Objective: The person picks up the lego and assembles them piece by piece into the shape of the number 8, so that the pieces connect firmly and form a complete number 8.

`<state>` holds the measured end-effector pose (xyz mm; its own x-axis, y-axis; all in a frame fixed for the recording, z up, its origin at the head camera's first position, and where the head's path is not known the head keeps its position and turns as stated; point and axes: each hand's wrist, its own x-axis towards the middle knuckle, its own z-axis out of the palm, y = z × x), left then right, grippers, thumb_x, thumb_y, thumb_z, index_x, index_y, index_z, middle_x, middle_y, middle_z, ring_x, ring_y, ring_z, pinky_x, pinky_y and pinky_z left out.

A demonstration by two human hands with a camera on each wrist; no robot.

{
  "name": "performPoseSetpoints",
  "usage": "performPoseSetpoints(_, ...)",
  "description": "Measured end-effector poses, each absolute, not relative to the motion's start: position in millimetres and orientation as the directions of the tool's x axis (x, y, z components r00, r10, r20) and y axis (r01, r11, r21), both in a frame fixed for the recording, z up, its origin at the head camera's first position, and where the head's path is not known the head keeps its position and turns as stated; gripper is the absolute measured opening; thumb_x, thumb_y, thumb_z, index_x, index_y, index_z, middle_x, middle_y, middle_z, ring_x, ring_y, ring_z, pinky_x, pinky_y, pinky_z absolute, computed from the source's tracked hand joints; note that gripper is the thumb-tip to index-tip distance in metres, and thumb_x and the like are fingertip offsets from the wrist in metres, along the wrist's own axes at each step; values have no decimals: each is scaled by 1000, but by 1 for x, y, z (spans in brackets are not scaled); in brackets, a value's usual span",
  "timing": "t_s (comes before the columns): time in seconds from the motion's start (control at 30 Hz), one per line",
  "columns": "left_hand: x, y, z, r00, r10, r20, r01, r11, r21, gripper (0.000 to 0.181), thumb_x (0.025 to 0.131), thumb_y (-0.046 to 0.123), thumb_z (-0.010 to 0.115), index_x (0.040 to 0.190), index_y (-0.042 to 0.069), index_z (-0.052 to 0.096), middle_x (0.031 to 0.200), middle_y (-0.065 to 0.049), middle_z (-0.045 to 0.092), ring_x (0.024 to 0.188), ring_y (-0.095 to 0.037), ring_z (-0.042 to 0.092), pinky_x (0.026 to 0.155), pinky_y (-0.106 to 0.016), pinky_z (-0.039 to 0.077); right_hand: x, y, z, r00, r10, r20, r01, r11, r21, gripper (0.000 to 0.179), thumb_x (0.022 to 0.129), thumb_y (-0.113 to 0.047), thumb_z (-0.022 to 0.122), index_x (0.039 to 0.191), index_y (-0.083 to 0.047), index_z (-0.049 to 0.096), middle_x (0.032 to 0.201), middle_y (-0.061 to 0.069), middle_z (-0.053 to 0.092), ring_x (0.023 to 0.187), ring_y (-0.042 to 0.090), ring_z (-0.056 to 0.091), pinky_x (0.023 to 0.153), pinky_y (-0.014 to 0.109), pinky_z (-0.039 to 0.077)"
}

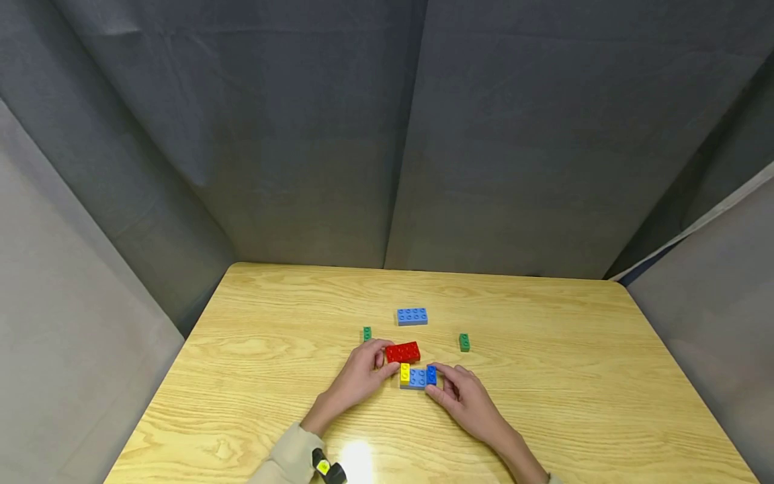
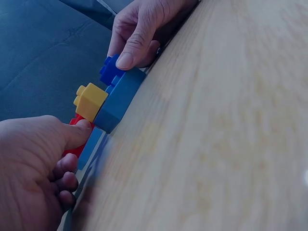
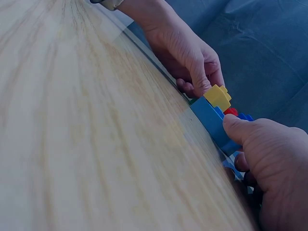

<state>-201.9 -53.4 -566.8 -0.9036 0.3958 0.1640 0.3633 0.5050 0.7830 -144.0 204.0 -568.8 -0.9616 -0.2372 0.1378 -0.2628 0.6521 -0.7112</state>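
A light blue building brick (image 1: 417, 378) lies before me, with a small yellow brick (image 1: 405, 374) on its left end and a small dark blue brick (image 1: 431, 375) on its right end. My right hand (image 1: 471, 402) pinches that right end between thumb and index finger, at the dark blue brick. With thumb and index finger my left hand (image 1: 358, 376) grips the left end of a red brick (image 1: 403, 352), just behind the yellow one. The left thumb is close to the yellow brick; whether it touches is unclear. In the left wrist view the thumb partly hides the red brick (image 2: 74, 120).
Farther back on the wooden table (image 1: 272, 323) lies another light blue brick (image 1: 412, 316). One small green brick (image 1: 367, 333) is just beyond the left hand, and a second green brick (image 1: 464, 343) sits to the right. Grey curtains (image 1: 302, 134) enclose the table.
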Motion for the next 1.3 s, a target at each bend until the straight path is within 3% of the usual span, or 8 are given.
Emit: performPoseSetpoints(1.3, -193, -60, -540, -893, 419, 166, 378, 496, 782, 46, 99, 33, 74, 139, 13, 64, 89, 2, 55, 77, -10, 49, 66, -24, 40, -144, 201, -574, -946, -257, 199, -321, 639, -699, 47, 98, -39, 74, 135, -10, 69, 71, -15, 46, 65, 3, 40, 60, 22, 35)
